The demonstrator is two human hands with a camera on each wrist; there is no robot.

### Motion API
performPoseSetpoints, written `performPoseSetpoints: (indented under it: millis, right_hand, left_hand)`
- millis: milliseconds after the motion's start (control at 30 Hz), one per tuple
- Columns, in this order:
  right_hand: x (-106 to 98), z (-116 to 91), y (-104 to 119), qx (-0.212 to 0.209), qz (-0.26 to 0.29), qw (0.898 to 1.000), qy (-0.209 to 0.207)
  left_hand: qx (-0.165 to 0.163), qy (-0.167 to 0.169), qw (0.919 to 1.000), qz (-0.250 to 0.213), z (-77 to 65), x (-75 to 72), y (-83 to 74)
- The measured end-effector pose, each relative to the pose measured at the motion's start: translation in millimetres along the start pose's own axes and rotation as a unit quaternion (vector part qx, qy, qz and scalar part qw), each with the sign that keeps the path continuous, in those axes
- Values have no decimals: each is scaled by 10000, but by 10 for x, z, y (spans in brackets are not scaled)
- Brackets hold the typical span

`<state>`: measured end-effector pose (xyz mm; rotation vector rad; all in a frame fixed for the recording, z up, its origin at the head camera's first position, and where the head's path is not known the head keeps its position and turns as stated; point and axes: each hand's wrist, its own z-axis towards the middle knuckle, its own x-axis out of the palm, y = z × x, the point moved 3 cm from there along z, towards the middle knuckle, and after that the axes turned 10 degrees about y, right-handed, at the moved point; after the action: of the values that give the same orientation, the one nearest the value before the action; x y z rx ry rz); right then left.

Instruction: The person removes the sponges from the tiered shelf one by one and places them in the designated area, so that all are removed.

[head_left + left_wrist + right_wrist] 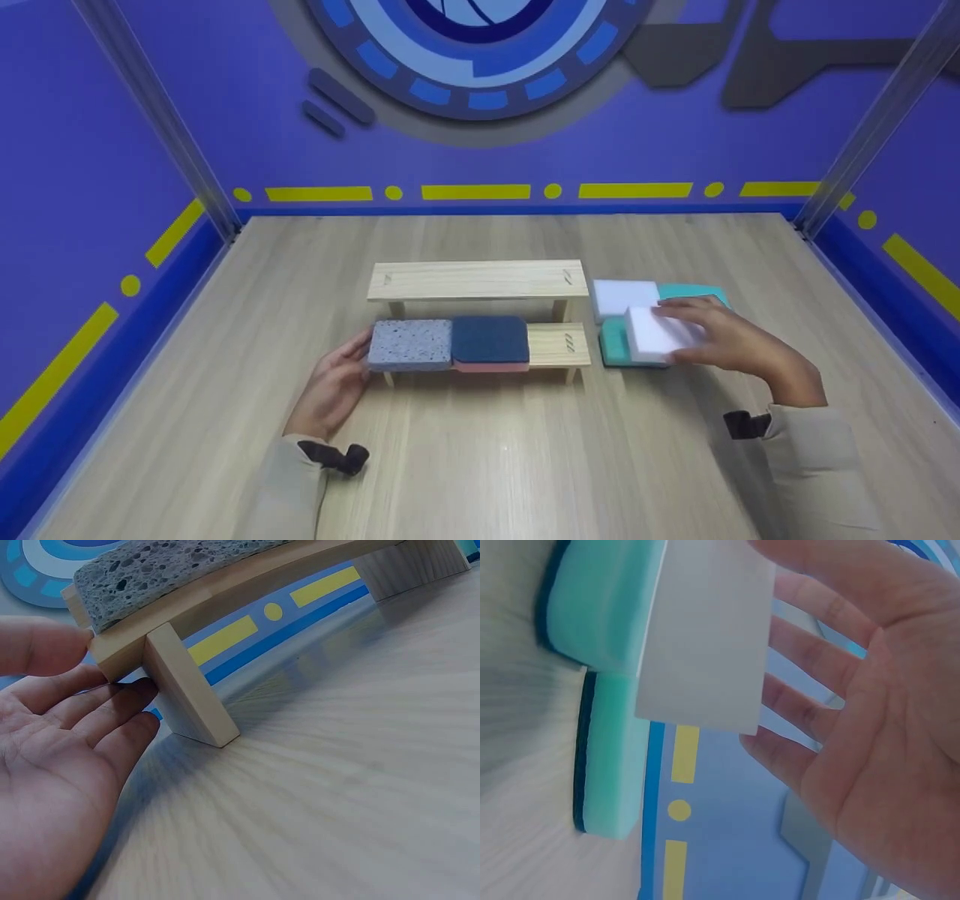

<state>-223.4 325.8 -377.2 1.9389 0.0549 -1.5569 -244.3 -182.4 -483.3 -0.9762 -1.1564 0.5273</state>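
Note:
A white sponge block (660, 335) is pinched between the thumb and fingertips of my right hand (712, 337), overlapping a teal sponge (615, 345) in the head view. My left hand (335, 386) is at the left end of a two-tier wooden stand (556, 345). In the left wrist view its thumb meets the board's end and its fingers (124, 701) curl beneath, beside the leg. On the front tier lie a grey speckled pumice-like block (410, 345) and, snug to its right, a dark blue pad (490, 339) with a pink layer under it.
The stand's higher back tier (472, 280) is bare wood. Right of the stand lie another white block (624, 298) and a second teal sponge (694, 292), partly covered by my right hand. Blue panels (480, 165) wall the wooden table (480, 465) at back and sides.

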Motion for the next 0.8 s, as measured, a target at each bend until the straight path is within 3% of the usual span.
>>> performPoseSetpoints:
  millis: [800]
  right_hand:
    - [-28, -131, -245, 227, -64, 9997, -76]
  left_hand:
    - [26, -12, 10000, 73, 5, -1, 9]
